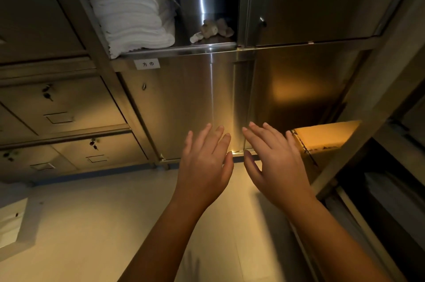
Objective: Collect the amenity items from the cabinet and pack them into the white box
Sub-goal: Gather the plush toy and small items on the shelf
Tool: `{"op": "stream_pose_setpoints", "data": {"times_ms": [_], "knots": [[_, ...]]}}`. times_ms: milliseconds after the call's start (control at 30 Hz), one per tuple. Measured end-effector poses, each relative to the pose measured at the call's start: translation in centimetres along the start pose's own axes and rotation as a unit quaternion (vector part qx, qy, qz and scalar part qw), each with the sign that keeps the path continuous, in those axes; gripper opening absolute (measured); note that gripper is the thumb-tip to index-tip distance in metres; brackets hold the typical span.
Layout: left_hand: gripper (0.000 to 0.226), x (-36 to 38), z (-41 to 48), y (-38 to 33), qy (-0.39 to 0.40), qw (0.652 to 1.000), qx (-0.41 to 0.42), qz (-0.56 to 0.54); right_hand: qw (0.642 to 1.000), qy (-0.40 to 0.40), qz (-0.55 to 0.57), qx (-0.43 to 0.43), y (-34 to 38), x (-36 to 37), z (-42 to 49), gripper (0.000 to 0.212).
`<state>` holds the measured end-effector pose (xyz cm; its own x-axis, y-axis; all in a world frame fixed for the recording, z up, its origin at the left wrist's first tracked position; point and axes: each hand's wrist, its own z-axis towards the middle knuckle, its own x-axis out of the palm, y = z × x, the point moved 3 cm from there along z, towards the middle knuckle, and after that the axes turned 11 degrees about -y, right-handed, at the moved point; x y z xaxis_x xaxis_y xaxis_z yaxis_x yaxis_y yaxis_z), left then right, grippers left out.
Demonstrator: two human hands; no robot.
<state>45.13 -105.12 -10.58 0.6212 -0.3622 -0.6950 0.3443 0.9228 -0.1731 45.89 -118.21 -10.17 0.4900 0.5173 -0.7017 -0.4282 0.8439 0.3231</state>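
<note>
Collection step, nothing picked yet. Left hand [204, 162] and right hand [276, 162] are both empty, fingers straight and spread, side by side in front of the cabinet [103, 70], near its closed lower door [184, 109]; can't tell if they touch it. Small brownish items [213, 29], likely the amenities, sit in the open compartment well above the hands, beside folded white towels [131, 22]. White object [10, 224] far left of the left hand, possibly the box. Cardboard box [322, 137] just right of the right hand. Next: reach up or open the lower door, then grasp.
</note>
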Motion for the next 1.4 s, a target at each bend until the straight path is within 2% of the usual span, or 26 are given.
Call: {"op": "stream_pose_setpoints", "data": {"times_ms": [200,800,1067,1167,1400], "knots": [[0.036,2.7,3.6,4.8,0.001,1.0,-0.015,-0.005,1.0,0.006,-0.007,0.004,-0.4,4.6,5.1,0.043],[0.034,11.4,18.0,23.8,-0.02,0.998,0.065,-0.013,0.998,-0.007,-0.046,0.032,1.6,20.7,23.7,0.042],[0.032,16.5,22.5,26.8,-0.007,0.997,0.072,-0.037,0.998,-0.007,-0.042,0.052,-1.4,24.5,28.3,0.04],[0.04,19.0,24.7,27.3,0.002,0.996,0.074,-0.046,0.997,-0.003,-0.039,0.07,-4.0,25.8,30.5,0.04],[0.041,25.0,30.9,27.8,0.01,0.998,0.057,-0.03,0.997,0.01,-0.044,0.063,-10.4,28.5,36.6,0.041]]}}
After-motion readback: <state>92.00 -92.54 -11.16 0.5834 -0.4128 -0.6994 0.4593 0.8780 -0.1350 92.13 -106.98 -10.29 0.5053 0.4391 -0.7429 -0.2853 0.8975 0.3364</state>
